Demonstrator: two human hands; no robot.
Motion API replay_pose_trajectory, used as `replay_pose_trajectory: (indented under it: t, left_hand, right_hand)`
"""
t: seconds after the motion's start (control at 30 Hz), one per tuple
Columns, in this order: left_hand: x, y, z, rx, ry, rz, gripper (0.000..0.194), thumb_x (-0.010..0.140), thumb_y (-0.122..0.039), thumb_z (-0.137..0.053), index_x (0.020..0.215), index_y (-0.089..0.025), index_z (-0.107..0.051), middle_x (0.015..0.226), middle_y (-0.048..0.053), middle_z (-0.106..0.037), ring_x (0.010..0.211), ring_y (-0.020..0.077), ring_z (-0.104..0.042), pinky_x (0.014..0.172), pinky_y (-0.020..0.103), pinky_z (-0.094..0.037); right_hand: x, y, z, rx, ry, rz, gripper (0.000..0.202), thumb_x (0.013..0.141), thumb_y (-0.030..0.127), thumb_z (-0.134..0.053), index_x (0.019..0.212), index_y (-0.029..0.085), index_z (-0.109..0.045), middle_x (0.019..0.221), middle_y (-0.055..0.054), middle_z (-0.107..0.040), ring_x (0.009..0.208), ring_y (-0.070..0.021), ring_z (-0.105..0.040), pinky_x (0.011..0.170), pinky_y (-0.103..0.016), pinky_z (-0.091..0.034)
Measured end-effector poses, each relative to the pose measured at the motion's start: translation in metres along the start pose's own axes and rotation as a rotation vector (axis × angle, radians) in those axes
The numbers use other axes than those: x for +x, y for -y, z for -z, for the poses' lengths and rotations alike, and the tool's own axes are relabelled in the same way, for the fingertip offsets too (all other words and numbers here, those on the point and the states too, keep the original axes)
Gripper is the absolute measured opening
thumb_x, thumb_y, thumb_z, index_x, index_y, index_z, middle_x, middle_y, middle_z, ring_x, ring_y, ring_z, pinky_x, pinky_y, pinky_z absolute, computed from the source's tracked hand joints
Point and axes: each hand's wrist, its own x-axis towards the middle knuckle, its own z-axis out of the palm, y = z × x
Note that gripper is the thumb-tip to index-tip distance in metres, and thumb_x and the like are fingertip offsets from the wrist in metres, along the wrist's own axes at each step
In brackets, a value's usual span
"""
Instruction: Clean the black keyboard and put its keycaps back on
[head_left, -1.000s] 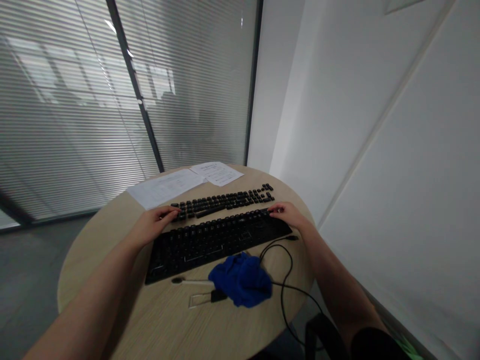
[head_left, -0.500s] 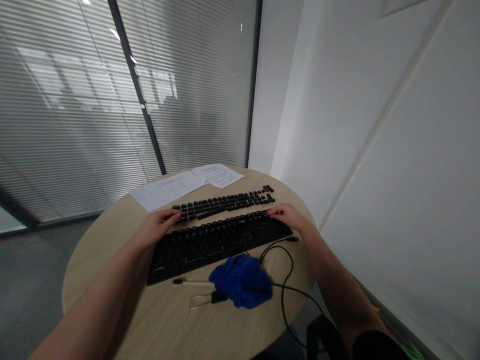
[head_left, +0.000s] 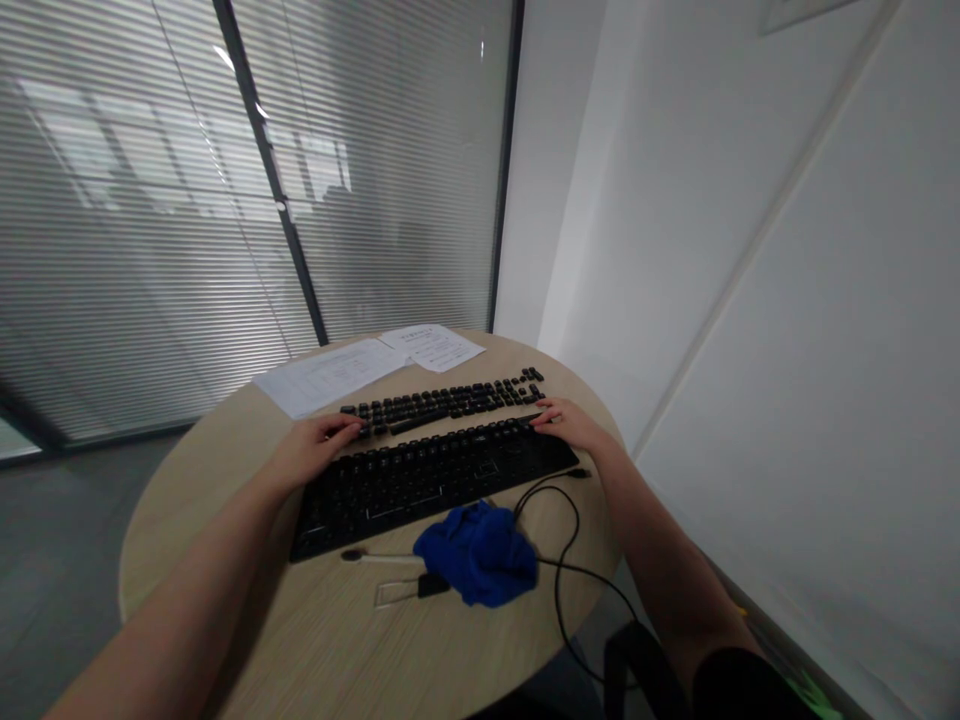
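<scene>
A black keyboard (head_left: 435, 485) lies on the round wooden table. A top row of keycaps is on it, while much of the rest looks bare. Behind it, loose black keycaps (head_left: 442, 403) are laid out in rows. My left hand (head_left: 319, 445) is at the left end of these rows, its thumb and fingers closed on a keycap too small to see clearly. My right hand (head_left: 566, 422) rests at the keyboard's far right corner, with its fingers somewhat apart and nothing visible in them.
A crumpled blue cloth (head_left: 480, 555) lies in front of the keyboard, partly over a brush (head_left: 382, 557) and a wire keycap puller (head_left: 405, 590). A black cable (head_left: 574, 530) loops off the table's right edge. Printed papers (head_left: 337, 375) lie at the back, near the blinds.
The fingers of my right hand have spread a little at the keyboard's corner. My left hand stays by the loose keycaps. The whole view has shifted slightly.
</scene>
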Motion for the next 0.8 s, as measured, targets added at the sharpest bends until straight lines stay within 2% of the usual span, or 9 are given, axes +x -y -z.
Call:
replay_pose_trajectory:
  t: [0.23,0.4,0.53,0.67,0.8]
  left_hand:
    - [0.000,-0.001,-0.001,0.010,-0.003,-0.009,0.072,0.073,-0.080,-0.053,0.102,-0.020,-0.081,0.106,0.011,-0.081,0.097,0.0324,-0.073,0.094,0.041,-0.055]
    - [0.000,0.001,-0.001,0.014,0.004,-0.005,0.071,0.074,-0.079,-0.054,0.103,-0.020,-0.081,0.107,0.011,-0.081,0.099,0.0333,-0.073,0.095,0.043,-0.055]
    - [0.001,0.004,0.000,0.011,0.003,-0.004,0.069,0.074,-0.077,-0.054,0.103,-0.021,-0.081,0.109,0.011,-0.081,0.100,0.0336,-0.073,0.096,0.043,-0.055]
    - [0.002,0.003,0.003,0.001,0.002,-0.020,0.065,0.074,-0.074,-0.054,0.102,-0.021,-0.081,0.110,0.011,-0.080,0.103,0.0328,-0.072,0.100,0.042,-0.054]
    - [0.001,0.000,0.004,-0.012,0.016,-0.025,0.063,0.075,-0.072,-0.055,0.102,-0.022,-0.080,0.109,0.010,-0.080,0.100,0.0320,-0.072,0.098,0.043,-0.054]
  right_hand:
    - [0.000,0.006,0.002,0.032,0.044,-0.062,0.016,0.078,0.028,-0.080,0.092,0.024,-0.086,0.137,-0.012,-0.068,0.133,-0.0320,-0.059,0.119,-0.049,-0.038]
    - [-0.001,0.003,0.000,0.057,0.038,-0.062,0.014,0.075,0.024,-0.080,0.087,0.023,-0.085,0.137,-0.012,-0.069,0.130,-0.0318,-0.062,0.115,-0.049,-0.042]
    - [-0.003,-0.003,-0.002,0.081,-0.038,-0.007,0.014,0.078,0.027,-0.077,0.090,0.025,-0.085,0.142,-0.009,-0.066,0.131,-0.0283,-0.061,0.116,-0.046,-0.042]
    - [-0.005,-0.010,0.002,0.070,-0.191,0.043,0.026,0.088,0.024,-0.060,0.097,0.027,-0.084,0.143,-0.008,-0.064,0.134,-0.0253,-0.057,0.118,-0.045,-0.040]
    - [-0.006,-0.012,0.003,0.020,-0.213,0.082,0.029,0.083,0.016,-0.057,0.087,0.027,-0.084,0.137,-0.006,-0.067,0.131,-0.0261,-0.059,0.116,-0.047,-0.042]
